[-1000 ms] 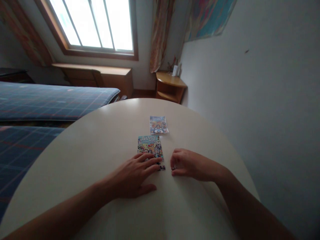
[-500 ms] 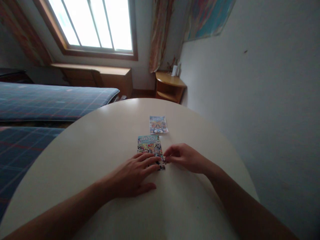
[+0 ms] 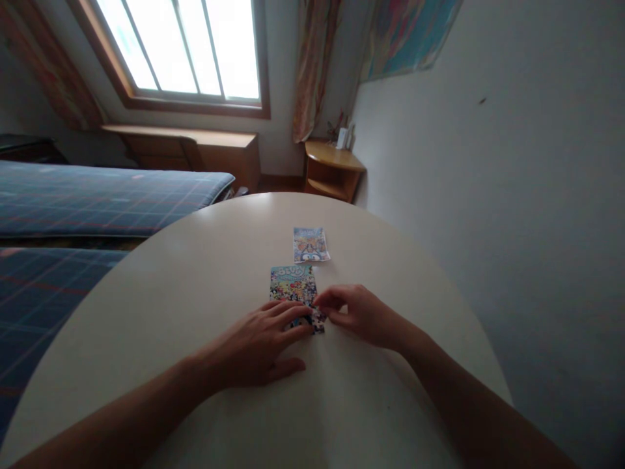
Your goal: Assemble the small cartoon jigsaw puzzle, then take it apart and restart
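A colourful jigsaw puzzle (image 3: pixel 293 286) with light lettering along its top lies flat on the round white table (image 3: pixel 234 254). My left hand (image 3: pixel 263 339) rests palm down with spread fingers across the puzzle's lower half, hiding part of it. At the puzzle's right edge, my right hand (image 3: pixel 356 312) has thumb and forefinger pinched on what looks like a small puzzle piece, mostly covered by the fingertips. Just beyond the puzzle lies a small printed picture sheet (image 3: pixel 311 244) with slightly curled edges, touched by neither hand.
To the left are blue plaid mattresses (image 3: pixel 107 198). A wooden corner shelf (image 3: pixel 334 156) stands past the table's far edge, and a long wooden desk (image 3: pixel 224 138) runs beneath the window. A white wall (image 3: pixel 488 215) rises on the right.
My right hand has shifted slightly left, its fingertips now over the puzzle's right edge. The left hand stays in place on the puzzle.
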Motion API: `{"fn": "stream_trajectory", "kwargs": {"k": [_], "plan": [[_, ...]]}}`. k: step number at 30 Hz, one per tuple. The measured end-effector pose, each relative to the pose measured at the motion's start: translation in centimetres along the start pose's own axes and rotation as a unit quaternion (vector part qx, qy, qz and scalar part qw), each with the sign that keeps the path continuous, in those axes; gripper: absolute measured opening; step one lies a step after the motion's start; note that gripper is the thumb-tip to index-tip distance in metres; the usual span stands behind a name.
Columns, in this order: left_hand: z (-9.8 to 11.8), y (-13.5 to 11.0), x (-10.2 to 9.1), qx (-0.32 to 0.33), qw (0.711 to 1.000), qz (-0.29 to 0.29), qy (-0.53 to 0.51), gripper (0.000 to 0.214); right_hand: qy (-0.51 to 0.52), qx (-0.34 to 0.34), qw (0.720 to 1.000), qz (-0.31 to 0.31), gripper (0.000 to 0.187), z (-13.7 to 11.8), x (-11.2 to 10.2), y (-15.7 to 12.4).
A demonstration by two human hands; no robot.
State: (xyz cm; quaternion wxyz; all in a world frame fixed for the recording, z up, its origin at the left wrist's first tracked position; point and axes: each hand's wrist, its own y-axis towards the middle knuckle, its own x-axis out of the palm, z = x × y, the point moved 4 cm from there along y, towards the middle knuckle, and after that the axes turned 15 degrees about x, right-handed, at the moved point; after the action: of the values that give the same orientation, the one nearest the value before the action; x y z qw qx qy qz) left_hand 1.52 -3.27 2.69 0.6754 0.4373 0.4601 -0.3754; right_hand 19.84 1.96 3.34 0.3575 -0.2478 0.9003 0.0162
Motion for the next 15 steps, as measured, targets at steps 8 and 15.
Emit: {"fn": "stream_trajectory", "kwargs": {"k": [8,15], "plan": [[0.0,0.0,0.17,0.0,1.0,-0.014,0.017,0.048,-0.025,-0.028,0.999,0.009,0.017,-0.82,0.39,-0.23],[-0.02,0.09,0.2,0.0,0.999,-0.025,0.03,0.046,-0.002,-0.027,0.999,0.017,0.019,-0.73,0.48,-0.01]]}}
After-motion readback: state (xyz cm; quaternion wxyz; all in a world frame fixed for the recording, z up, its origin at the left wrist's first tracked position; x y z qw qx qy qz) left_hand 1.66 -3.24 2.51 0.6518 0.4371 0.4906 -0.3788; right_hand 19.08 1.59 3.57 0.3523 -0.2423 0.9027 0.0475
